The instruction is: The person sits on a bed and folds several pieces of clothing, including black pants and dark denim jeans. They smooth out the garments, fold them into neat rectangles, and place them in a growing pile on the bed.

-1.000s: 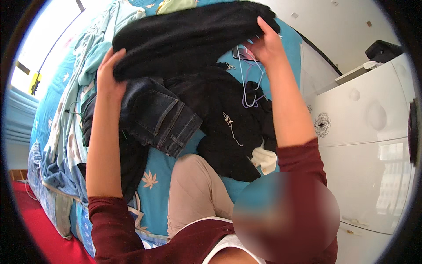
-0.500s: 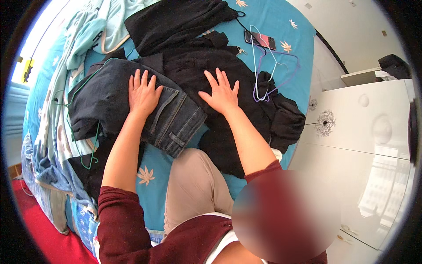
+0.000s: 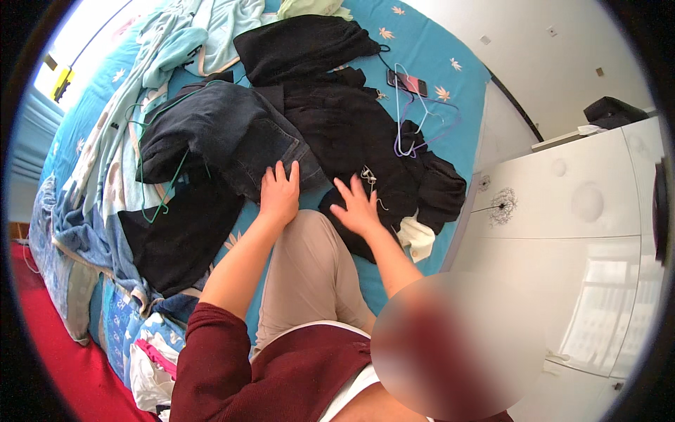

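Blue bed (image 3: 415,39), jeans (image 3: 239,133) beneath left grip (image 3: 280,197).

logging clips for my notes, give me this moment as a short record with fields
left hand: open, on the dark jeans, near the waistband
right hand: fingers spread over the black garment; contact unclear
green hanger: at the jeans' left end, partly hidden
white hanger: overlapping the purple hanger
phone: on the blue bedsheet
cream cloth: at the black garment's lower right
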{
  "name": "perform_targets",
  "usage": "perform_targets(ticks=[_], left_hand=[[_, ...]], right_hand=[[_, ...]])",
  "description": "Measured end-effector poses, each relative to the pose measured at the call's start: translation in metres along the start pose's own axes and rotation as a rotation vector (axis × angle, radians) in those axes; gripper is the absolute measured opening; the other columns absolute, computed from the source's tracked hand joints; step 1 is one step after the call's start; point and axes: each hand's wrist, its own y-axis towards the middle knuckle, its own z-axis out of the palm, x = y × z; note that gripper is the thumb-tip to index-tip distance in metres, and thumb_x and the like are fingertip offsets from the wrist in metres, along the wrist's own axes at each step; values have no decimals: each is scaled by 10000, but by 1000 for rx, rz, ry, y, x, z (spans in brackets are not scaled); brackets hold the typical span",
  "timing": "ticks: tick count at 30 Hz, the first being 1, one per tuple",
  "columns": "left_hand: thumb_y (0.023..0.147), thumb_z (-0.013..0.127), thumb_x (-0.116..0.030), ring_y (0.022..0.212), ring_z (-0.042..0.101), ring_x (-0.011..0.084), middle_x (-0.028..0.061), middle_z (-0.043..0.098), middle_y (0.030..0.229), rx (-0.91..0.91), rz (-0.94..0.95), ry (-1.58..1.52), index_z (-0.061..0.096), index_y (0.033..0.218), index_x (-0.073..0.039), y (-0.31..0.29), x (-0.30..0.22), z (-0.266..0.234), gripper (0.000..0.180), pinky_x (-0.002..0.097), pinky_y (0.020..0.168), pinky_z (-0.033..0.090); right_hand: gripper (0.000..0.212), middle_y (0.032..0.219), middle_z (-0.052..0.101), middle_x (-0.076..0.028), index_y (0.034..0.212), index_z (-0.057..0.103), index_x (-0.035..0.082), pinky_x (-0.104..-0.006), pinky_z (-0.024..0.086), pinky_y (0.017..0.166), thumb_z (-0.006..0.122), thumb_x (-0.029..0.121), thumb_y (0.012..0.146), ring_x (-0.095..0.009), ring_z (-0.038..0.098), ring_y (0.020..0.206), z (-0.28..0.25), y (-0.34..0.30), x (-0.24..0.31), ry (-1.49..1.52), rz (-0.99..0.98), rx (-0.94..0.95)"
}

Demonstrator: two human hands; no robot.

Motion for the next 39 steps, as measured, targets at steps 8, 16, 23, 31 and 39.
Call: perform_targets(ticks=[8,16,23,31,39], left_hand=[[700,527,9,935,595,345,214,598,1020,-117,-393,-707,494,1145,-6,-28,30,-65,446,374,803,481],[706,507,86,904,581,145,46,597,1001,-206,-477,-1786,502,1182,-27,-97,24,-134,489,271,830,458],[661,651,-34,1119,485,160,89,544,1143,156,126,-1570,470,1240,-15,-142,-84,-183,607,317,971,372],[699,623,-40,946,561,352,197,548,1007,489,744,-1362,376,1321,-7,-177,-163,-178,670,377,812,460],[730,666,-169,1020,514,378,230,438,1183,511,732,-1215,289,1365,-8,-198,-183,-166,756,392,873,448]], right_hand=[[451,1380,385,-161,1340,405,147,-461,250,1056,452,261,906,-304,305,1313,40,-87,0,482,34,-51],[569,1329,462,-128,1333,408,88,-346,385,978,572,352,855,-261,455,1215,-9,-122,40,754,-175,-124],[878,1303,464,-119,1386,306,105,-417,435,932,401,723,769,-250,492,1156,-29,-168,41,2004,-218,410],[816,1250,506,-159,1328,374,28,-409,438,943,401,664,817,-283,527,1109,-3,-225,-33,2303,171,258],[794,1240,512,-159,1324,376,22,-400,436,945,445,633,822,-283,531,1104,-25,-245,-23,2477,-63,146]])
